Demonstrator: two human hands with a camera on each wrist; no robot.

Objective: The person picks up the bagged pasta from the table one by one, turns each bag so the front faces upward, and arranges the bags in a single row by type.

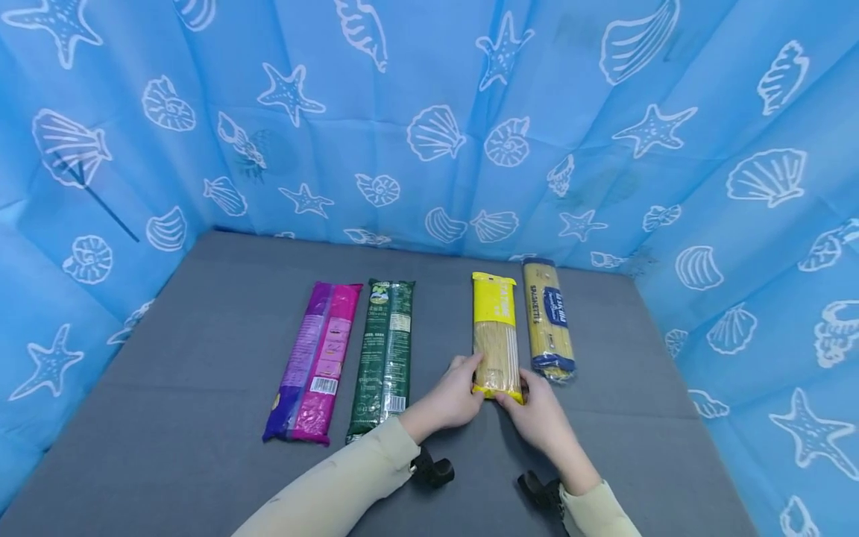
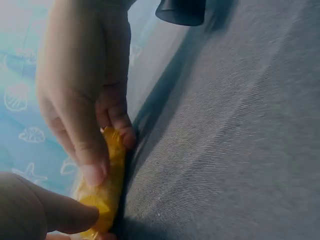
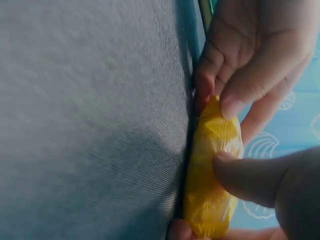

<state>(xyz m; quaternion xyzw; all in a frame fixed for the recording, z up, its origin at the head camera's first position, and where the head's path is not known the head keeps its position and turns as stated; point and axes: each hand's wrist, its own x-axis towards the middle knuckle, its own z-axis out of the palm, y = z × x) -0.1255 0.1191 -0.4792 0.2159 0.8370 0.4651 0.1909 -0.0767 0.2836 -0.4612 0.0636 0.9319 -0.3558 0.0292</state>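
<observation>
head view: left hand (image 1: 456, 395) and right hand (image 1: 540, 418) grip the yellow packet (image 1: 494, 324) at its near end, thumbs pointing inward.

Head view bright; wrist views dimmer (seemingly soft).

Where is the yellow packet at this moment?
The yellow packet is right of centre in the head view, its near end between the left hand and right hand, left of the blue-ended packet.
</observation>
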